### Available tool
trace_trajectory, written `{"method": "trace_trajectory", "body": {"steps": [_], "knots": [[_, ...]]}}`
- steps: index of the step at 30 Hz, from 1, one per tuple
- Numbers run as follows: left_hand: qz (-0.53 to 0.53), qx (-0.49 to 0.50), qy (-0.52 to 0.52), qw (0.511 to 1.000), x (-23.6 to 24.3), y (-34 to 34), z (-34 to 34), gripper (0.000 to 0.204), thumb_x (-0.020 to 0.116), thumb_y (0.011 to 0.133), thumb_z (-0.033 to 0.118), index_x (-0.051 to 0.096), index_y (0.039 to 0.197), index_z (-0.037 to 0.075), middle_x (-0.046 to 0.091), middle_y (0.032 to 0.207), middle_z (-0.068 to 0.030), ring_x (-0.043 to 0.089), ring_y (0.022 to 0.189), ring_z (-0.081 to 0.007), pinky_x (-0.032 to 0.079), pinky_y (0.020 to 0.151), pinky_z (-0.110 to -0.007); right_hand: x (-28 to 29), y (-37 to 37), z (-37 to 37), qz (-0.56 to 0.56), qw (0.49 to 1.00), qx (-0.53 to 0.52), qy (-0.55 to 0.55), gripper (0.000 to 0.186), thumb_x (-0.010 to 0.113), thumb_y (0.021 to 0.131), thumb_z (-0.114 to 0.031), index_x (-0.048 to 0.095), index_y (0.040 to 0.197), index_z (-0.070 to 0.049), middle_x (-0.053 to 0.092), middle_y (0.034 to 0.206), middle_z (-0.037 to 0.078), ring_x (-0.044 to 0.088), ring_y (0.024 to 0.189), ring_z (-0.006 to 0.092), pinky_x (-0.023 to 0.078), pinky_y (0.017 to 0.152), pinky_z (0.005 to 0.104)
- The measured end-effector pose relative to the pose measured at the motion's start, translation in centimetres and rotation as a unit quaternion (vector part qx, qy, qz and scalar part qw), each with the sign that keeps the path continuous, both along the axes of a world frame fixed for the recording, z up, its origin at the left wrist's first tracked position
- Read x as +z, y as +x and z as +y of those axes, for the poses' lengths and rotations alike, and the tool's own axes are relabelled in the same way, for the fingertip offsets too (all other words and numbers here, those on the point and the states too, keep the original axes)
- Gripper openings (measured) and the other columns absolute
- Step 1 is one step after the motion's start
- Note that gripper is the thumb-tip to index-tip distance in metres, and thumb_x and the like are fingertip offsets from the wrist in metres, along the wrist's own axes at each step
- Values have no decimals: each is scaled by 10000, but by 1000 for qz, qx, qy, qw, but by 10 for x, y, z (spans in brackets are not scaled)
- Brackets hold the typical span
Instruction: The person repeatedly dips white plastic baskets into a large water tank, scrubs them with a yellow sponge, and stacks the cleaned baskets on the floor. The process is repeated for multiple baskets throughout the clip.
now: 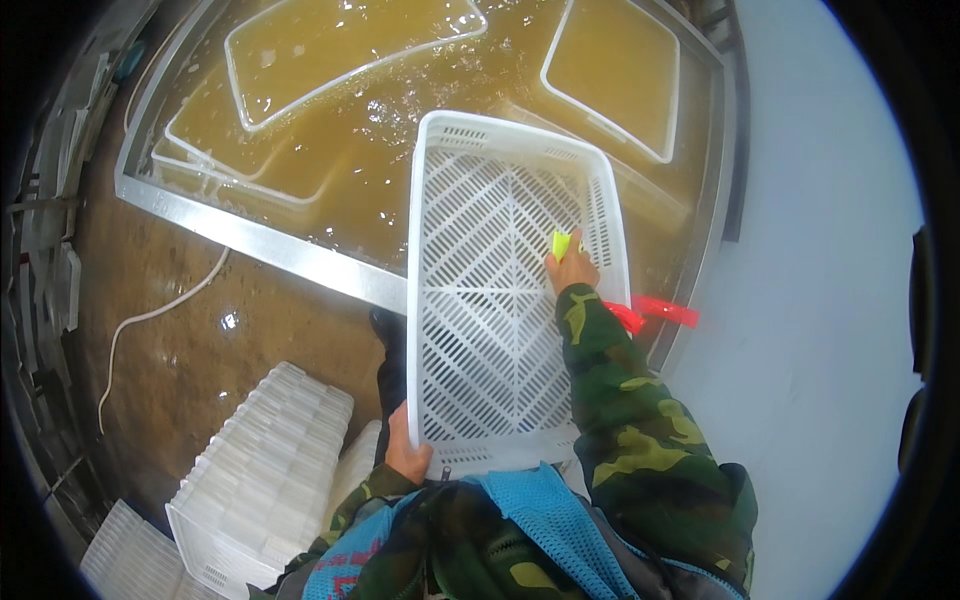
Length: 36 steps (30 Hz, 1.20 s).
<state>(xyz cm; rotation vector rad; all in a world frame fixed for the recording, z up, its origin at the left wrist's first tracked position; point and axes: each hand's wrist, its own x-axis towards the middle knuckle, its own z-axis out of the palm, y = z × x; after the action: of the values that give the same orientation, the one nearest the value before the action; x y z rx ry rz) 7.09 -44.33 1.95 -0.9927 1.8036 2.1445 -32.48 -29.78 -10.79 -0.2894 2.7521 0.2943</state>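
A white slotted plastic basket [416, 210] is tilted in front of me, its far part above the tank's near edge. My left hand [406, 455] is closed on the rim at the near left corner, thumb over the edge. Inside the basket, near its right wall, my right hand [574, 272] grips a small bright yellow object [560, 244]. Most of that object is covered by my fingers, so its kind cannot be made out. Red plastic strips [665, 312] lie beside the basket's right wall, next to my right forearm.
A metal-rimmed tank [290, 250] of murky yellow-brown water spreads ahead. White baskets [355, 75] sit in it at left, another basket [609, 125] at right. Nested white baskets [270, 450] stand on the wet floor at left, near a pale hose [150, 315]. A pale wall [830, 300] borders the right.
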Motion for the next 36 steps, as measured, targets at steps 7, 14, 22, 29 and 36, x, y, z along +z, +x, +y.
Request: {"method": "trace_trajectory", "body": {"steps": [7, 14, 22, 29, 36], "knots": [[-26, 7, 16, 1000, -18, 22, 7, 694, 441, 660, 58, 350, 1341, -42, 416, 1248, -245, 401, 1177, -356, 290, 1053, -413, -23, -74, 16, -4, 996, -25, -81, 755, 640, 804, -397, 314, 1394, -56, 637, 964, 254, 614, 907, 409, 481, 764, 496], [-22, 29, 33, 999, -12, 15, -1, 664, 416, 626, -5, 395, 1287, -54, 468, 1173, -229, 462, 1103, -342, 336, 1010, -387, 3, -23, 14, 30, 996, 23, -77, 828, 668, 783, -352, 222, 1440, -117, 622, 960, 265, 623, 863, 410, 489, 758, 487], [15, 81, 98, 992, -1, -13, -6, 717, 499, 623, -53, 335, 1319, 2, 497, 1176, -153, 495, 1105, -244, 371, 996, -375, 82, -97, 9, 191, 899, 16, -394, 673, 735, 737, -265, 458, 1310, -49, 610, 1105, 219, 593, 1036, 347, 462, 883, 410], [86, 204, 79, 972, -25, -6, -12, 633, 491, 587, -111, 477, 1215, -38, 605, 1106, -166, 594, 1024, -249, 458, 923, -343, 92, -40, 233, 189, 908, -158, -339, 739, 750, 726, -279, 413, 1331, -21, 574, 1184, 200, 565, 1083, 324, 433, 941, 382], [28, 175, 108, 978, 51, -28, -18, 737, 490, 594, -114, 425, 1322, -11, 601, 1120, -165, 595, 1029, -249, 478, 882, -333, 69, 44, 271, -126, 904, -170, -370, 578, 662, 805, -284, 485, 1277, -1, 578, 1176, 177, 585, 1039, 285, 455, 902, 362]]}}
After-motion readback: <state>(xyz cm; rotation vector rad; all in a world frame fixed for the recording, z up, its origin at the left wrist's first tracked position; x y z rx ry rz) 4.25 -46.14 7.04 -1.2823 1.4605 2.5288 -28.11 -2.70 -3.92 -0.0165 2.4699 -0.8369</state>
